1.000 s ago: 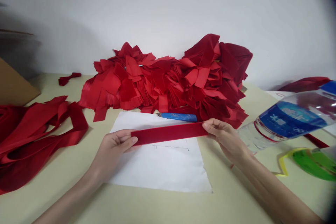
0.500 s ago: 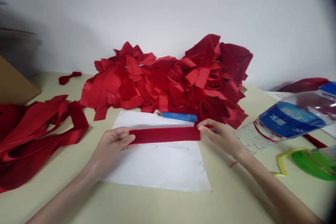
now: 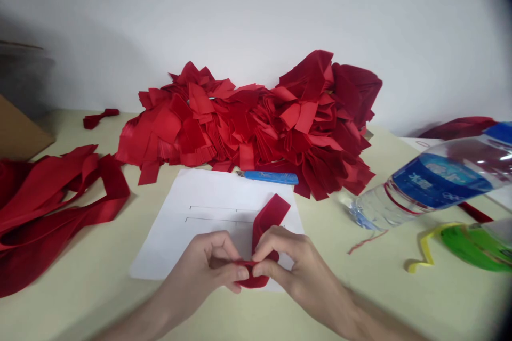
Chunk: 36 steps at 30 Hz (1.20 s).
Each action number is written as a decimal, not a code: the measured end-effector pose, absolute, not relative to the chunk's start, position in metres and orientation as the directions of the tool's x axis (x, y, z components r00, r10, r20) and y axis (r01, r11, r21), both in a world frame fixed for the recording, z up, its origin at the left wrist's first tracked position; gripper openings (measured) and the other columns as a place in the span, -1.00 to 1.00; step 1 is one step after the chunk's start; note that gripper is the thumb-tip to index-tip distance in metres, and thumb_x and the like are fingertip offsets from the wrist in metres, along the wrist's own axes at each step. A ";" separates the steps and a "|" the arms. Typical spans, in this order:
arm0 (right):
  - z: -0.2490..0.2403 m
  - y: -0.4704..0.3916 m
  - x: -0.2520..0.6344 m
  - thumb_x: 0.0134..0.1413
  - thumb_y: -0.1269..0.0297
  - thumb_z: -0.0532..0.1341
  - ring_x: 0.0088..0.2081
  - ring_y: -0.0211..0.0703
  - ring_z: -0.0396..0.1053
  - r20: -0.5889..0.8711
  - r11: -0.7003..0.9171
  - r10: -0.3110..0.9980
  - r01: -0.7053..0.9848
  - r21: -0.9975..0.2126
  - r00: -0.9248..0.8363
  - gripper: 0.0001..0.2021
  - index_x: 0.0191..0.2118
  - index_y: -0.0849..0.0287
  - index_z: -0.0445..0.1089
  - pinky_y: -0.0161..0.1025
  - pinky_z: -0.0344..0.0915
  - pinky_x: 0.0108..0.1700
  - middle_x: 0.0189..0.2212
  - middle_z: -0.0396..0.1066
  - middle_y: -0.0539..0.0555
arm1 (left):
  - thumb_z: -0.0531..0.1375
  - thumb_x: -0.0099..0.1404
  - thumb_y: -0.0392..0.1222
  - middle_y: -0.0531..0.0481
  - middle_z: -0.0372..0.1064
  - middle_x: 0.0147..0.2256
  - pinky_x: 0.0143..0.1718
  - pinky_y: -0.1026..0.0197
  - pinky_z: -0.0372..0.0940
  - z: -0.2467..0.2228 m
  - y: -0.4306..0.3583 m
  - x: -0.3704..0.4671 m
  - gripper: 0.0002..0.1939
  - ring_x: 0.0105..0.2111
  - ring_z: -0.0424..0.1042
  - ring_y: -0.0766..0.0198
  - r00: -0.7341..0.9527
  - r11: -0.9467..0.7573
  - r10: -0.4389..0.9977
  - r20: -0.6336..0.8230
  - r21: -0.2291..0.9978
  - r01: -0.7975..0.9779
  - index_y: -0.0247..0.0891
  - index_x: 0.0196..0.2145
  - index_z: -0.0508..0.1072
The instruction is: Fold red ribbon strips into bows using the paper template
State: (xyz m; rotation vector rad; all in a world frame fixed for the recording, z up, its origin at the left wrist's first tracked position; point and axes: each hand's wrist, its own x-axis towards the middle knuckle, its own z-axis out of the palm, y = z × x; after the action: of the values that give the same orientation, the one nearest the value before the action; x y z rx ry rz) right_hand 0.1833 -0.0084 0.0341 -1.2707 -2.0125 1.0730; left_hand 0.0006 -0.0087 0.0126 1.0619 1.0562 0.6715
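Note:
A short piece of red velvet ribbon (image 3: 271, 214) is curled between my two hands, one end sticking up and away to the right. My left hand (image 3: 214, 264) pinches it between thumb and fingers. Close beside it, my right hand (image 3: 290, 258) pinches the ribbon too, thumb tip near the left thumb. The ribbon bends into a loop below the fingertips; part of it is hidden by the fingers. Beneath lies a white paper sheet (image 3: 160, 248) with ruled lines. A blue utility knife (image 3: 272, 177) rests at the sheet's far edge.
Behind the paper is a large heap of cut red ribbon pieces (image 3: 248, 128). Long red ribbon (image 3: 60, 213) lies in loops at left, by a cardboard box (image 3: 20, 130). On the right are a tilted plastic bottle (image 3: 432, 178), a yellow strip (image 3: 424, 248) and a green object (image 3: 474, 245).
The ribbon was stretched flat between my hands over the paper. Now my hands have come together nearer me and the ribbon is bent into a loop. The ruled lines show more.

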 end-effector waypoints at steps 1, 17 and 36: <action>0.034 -0.008 0.185 -0.02 0.37 0.24 -0.43 -0.24 0.34 0.007 0.208 0.919 0.470 -0.858 -0.393 -0.94 -0.46 0.11 0.43 -0.30 0.24 -0.36 -0.49 0.41 -0.04 | 0.27 0.02 -0.23 0.09 0.44 -0.60 -0.49 0.32 0.25 0.013 -0.008 0.000 -0.79 -0.55 0.42 0.31 0.372 0.361 0.859 -0.351 0.932 0.046 -0.24 -0.62 0.28; 0.059 0.050 0.283 -0.07 0.13 0.26 -0.28 -0.07 0.32 -0.055 -0.027 0.950 0.093 -0.995 -0.308 -0.82 -0.46 0.12 0.36 -0.13 0.23 -0.16 -0.45 0.35 0.04 | 0.10 0.22 -0.08 0.08 0.18 -0.59 -0.16 0.18 0.26 0.039 0.037 -0.083 -0.66 -0.49 0.24 0.31 0.189 0.103 0.980 -0.055 0.961 -0.257 -0.21 -0.67 0.27; 0.028 0.053 0.257 0.05 0.11 0.16 -0.48 -0.33 0.15 -0.276 0.045 0.829 0.550 -0.834 -0.486 -0.78 -0.38 0.19 0.33 -0.34 0.08 -0.45 -0.48 0.25 -0.04 | 0.17 0.09 -0.36 0.03 0.43 -0.37 -0.19 0.21 0.30 0.008 0.030 0.007 -0.89 -0.33 0.40 0.30 0.334 -0.038 0.939 -0.086 0.936 0.350 -0.24 -0.37 0.42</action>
State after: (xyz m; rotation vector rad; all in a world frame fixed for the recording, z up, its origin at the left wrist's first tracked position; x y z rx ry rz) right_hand 0.2567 0.0526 0.0283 -1.4045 -2.0451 1.4152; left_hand 0.0067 0.0304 0.0077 1.5904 1.1964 0.7330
